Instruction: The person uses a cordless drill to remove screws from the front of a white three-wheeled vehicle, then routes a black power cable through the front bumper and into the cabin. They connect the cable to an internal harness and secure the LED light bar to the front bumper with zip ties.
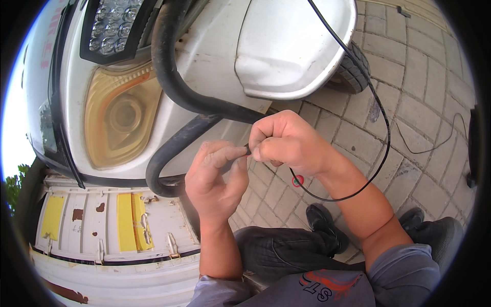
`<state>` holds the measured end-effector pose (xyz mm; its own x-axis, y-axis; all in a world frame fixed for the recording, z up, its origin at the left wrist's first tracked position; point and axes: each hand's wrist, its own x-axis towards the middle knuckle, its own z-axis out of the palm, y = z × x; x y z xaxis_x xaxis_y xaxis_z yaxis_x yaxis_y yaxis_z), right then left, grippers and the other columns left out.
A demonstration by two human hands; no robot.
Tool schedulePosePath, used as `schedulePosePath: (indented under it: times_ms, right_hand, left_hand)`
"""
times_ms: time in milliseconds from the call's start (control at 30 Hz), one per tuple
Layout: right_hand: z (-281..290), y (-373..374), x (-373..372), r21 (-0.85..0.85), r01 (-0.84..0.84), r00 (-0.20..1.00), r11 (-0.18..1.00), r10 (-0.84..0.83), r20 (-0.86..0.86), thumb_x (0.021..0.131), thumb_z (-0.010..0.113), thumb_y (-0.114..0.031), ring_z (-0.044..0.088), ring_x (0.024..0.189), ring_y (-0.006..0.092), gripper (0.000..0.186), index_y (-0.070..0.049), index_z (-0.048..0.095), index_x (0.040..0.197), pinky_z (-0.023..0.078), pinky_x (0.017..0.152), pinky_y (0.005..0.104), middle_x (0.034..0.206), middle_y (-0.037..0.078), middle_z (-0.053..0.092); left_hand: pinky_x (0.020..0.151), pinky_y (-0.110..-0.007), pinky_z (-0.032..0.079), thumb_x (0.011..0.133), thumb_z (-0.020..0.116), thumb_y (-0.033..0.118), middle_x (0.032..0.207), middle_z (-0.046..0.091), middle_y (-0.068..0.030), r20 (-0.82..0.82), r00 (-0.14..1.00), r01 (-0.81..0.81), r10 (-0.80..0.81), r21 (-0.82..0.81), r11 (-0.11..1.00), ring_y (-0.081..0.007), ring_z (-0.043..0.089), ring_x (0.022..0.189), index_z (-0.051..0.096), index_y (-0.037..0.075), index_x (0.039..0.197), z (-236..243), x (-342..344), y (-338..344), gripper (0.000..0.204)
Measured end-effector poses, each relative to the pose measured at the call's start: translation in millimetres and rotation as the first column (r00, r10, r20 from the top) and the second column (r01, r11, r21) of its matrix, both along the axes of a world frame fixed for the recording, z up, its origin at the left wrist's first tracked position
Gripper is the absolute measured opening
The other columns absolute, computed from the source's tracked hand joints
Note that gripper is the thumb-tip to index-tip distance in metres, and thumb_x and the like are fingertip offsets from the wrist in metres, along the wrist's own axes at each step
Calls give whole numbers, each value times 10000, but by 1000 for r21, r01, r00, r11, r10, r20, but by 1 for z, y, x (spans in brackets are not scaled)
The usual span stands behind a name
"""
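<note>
Both my hands meet in the middle of the view, at the end of a black cable (387, 128). My right hand (292, 143) is closed in a pinch on the cable near its end. My left hand (217, 176) pinches at the same spot with thumb and forefinger, where a small red bit, seemingly a wire, shows between the fingertips. Exactly what the left fingers grip is mostly hidden. From my right hand the cable loops under and round my right forearm, then runs up past the top edge.
A white vehicle with a yellowed headlight (124, 115), a lamp cluster (113, 28) and a black tubular bar (166, 56) stands close ahead. A tyre (353, 71) shows below its fender. On the paving (391, 48) lie a red-and-green round thing (297, 181) and a thin wire (434, 147).
</note>
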<state>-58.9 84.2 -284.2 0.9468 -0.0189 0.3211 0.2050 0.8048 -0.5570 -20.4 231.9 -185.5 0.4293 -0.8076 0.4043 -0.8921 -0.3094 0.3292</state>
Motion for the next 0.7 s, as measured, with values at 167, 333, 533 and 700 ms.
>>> schedulePosePath:
  times_ms: [167,333,533,700]
  right_hand:
    - [-4,-5,1,27,-28,1000,999,28,6,795,613,-100,440,605,31,123,6,636,736,350,530,218,651,-39,552]
    - [-3,-6,0,-118,130,991,984,-125,43,871,650,-94,479,648,29,108,13,663,868,385,556,205,741,-18,607]
    - [4,-10,-2,10,205,978,979,-206,36,875,631,-106,576,704,70,153,44,657,883,480,632,233,788,42,665]
    - [10,-3,-2,-39,321,947,946,-321,3,850,628,-94,603,683,106,138,42,647,859,496,624,268,782,75,674]
  left_hand:
    - [721,-232,435,829,574,-130,916,595,-88,56,998,-33,31,37,999,-145,546,815,625,-44,980,-1,1,-3,181]
    - [724,-248,457,867,593,-89,924,613,-79,3,984,-178,179,-72,981,-141,568,825,623,-32,1003,-7,3,-1,150]
    - [800,-344,534,880,624,-41,1018,638,-103,-661,750,-257,-26,-328,909,-195,629,915,577,-63,1199,-8,3,-6,323]
    - [863,-353,536,932,611,59,1121,630,-137,-750,617,-158,-238,-415,896,-213,635,973,565,-63,1224,-20,9,-12,320]
